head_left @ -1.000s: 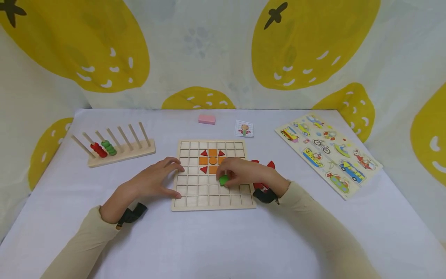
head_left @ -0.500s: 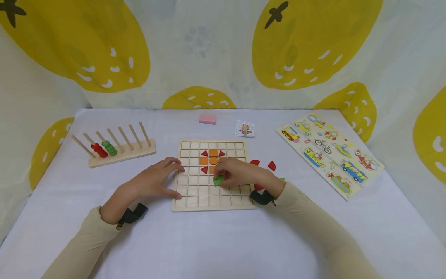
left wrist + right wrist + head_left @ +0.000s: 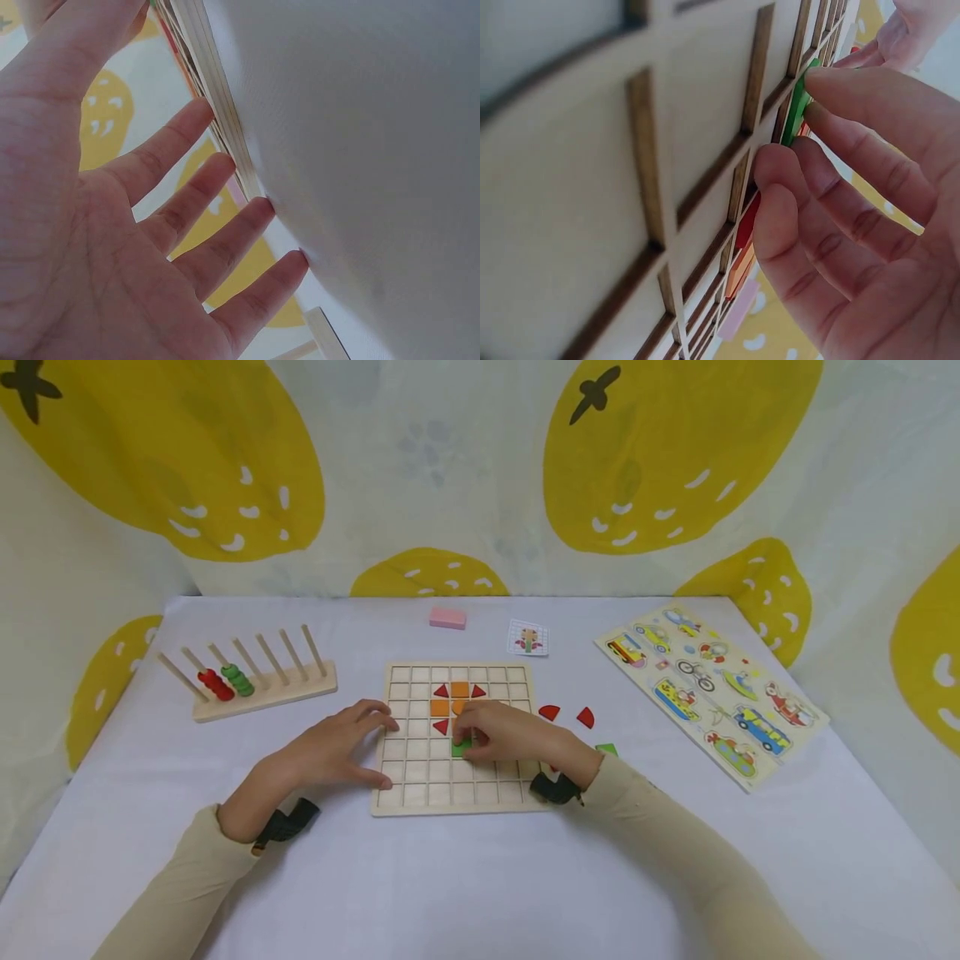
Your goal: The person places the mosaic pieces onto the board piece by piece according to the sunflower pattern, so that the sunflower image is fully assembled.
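Observation:
My right hand [image 3: 502,731] pinches a green square tile [image 3: 459,749] over the grid board [image 3: 416,770]. In the right wrist view the tile [image 3: 799,105] sits tilted at a cell, with the thumb and a fingertip on it. Just above it on the board lie orange squares [image 3: 439,708] around an orange circle [image 3: 457,707], partly covered by my right hand. Red triangles [image 3: 441,727] fill corner cells of that pattern. My left hand [image 3: 337,743] touches the board's left edge, fingers extended and thumb apart; the left wrist view shows fingertips [image 3: 202,107] against that edge.
Loose red quarter-circles [image 3: 550,713] and a green piece [image 3: 607,748] lie right of the board. Behind are a pattern card [image 3: 528,637] and a pink block [image 3: 447,618]. A peg rack [image 3: 262,689] with red and green beads stands left, a vehicle puzzle [image 3: 708,693] right.
My right hand has moved left with the green square tile, to the cell below the orange pattern. More loose pieces show at the right. My left hand has stayed at the board's edge.

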`<state>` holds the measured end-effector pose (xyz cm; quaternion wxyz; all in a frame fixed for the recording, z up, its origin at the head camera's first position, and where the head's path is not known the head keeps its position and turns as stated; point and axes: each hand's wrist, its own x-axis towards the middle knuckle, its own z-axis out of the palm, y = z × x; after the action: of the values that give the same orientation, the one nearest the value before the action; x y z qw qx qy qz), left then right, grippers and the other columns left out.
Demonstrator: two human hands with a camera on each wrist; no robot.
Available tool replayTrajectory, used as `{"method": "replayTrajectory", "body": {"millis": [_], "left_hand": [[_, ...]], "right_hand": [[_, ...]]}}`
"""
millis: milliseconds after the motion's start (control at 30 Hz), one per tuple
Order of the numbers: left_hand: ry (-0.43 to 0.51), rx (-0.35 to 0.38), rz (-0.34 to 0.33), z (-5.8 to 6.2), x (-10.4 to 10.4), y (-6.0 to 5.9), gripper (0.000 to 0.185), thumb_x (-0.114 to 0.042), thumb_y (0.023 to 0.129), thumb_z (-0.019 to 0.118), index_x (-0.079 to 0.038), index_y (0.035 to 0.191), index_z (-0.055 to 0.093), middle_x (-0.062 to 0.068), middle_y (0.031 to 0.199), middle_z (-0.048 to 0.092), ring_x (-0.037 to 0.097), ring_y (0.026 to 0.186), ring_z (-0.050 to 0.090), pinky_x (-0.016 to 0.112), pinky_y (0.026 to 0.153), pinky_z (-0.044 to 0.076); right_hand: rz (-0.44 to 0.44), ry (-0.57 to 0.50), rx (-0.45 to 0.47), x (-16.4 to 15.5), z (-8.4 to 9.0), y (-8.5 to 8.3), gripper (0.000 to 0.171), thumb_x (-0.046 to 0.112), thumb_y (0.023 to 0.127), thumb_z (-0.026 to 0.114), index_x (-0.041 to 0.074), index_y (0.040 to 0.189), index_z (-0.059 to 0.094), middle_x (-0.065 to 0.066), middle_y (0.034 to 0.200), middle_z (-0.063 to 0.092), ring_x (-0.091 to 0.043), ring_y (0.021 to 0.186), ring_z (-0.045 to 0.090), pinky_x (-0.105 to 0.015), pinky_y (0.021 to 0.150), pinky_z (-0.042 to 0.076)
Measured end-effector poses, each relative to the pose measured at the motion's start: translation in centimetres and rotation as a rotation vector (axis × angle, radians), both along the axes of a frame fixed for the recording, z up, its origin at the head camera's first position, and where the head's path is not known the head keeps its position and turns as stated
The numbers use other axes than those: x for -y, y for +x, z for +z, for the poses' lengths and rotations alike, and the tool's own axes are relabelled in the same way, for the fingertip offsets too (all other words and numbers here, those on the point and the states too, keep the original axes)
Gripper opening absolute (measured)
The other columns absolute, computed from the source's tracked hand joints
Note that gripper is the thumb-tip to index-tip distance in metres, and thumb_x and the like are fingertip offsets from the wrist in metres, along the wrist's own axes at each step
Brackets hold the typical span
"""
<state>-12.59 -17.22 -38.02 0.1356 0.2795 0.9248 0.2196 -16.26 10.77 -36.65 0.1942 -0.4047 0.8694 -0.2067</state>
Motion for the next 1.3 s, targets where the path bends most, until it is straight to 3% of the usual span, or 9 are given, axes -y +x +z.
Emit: {"method": "replayTrajectory", "body": {"millis": [367,700,933,1133,1300], "left_hand": [[-0.01,0.0,0.01,-0.1,0.0,-0.1,0.071,-0.048,0.074,0.082,-0.014,0.13,0.054,0.012,0.145,0.04,0.039,0.132,0.041,0.059,0.104,0.037],[-0.008,0.005,0.014,0.0,0.0,0.0,0.072,-0.048,0.074,0.082,-0.013,0.13,0.054,0.013,0.145,0.039,0.04,0.132,0.041,0.061,0.104,0.036],[-0.002,-0.005,0.0,-0.5,0.0,0.1,0.072,-0.051,0.074,0.081,-0.014,0.129,0.054,0.012,0.144,0.041,0.039,0.131,0.043,0.06,0.102,0.038],[0.003,-0.015,-0.009,-0.2,-0.1,0.2,0.071,-0.051,0.075,0.08,-0.013,0.128,0.054,0.013,0.143,0.041,0.04,0.13,0.043,0.06,0.101,0.038],[-0.003,-0.008,0.008,-0.1,0.0,0.1,0.07,-0.047,0.074,0.082,-0.013,0.129,0.054,0.013,0.144,0.041,0.039,0.131,0.043,0.06,0.103,0.037]], "right_hand": [[-0.045,-0.043,0.031,-1.5,0.1,-0.5,0.01,0.013,0.09,0.069,0.01,0.099,0.071,0.003,0.09,0.06,-0.013,0.08,0.054,-0.023,0.071,0.048],[-0.135,-0.034,0.047,-4.7,0.8,-0.6,0.01,0.013,0.092,0.066,0.009,0.1,0.069,-0.001,0.096,0.061,-0.017,0.083,0.054,-0.026,0.074,0.048],[-0.199,-0.044,0.069,-7.2,0.3,-0.7,0.011,0.016,0.092,0.068,0.009,0.101,0.069,-0.002,0.096,0.061,-0.017,0.083,0.054,-0.025,0.071,0.049],[-0.248,-0.052,0.036,-9.0,0.0,-1.2,0.01,0.012,0.09,0.07,0.008,0.099,0.069,-0.003,0.094,0.06,-0.02,0.086,0.053,-0.027,0.072,0.047],[-0.279,-0.054,0.034,-10.0,0.2,-1.8,0.018,0.007,0.087,0.07,0.004,0.105,0.068,-0.009,0.098,0.06,-0.021,0.083,0.054,-0.029,0.072,0.048]]}}
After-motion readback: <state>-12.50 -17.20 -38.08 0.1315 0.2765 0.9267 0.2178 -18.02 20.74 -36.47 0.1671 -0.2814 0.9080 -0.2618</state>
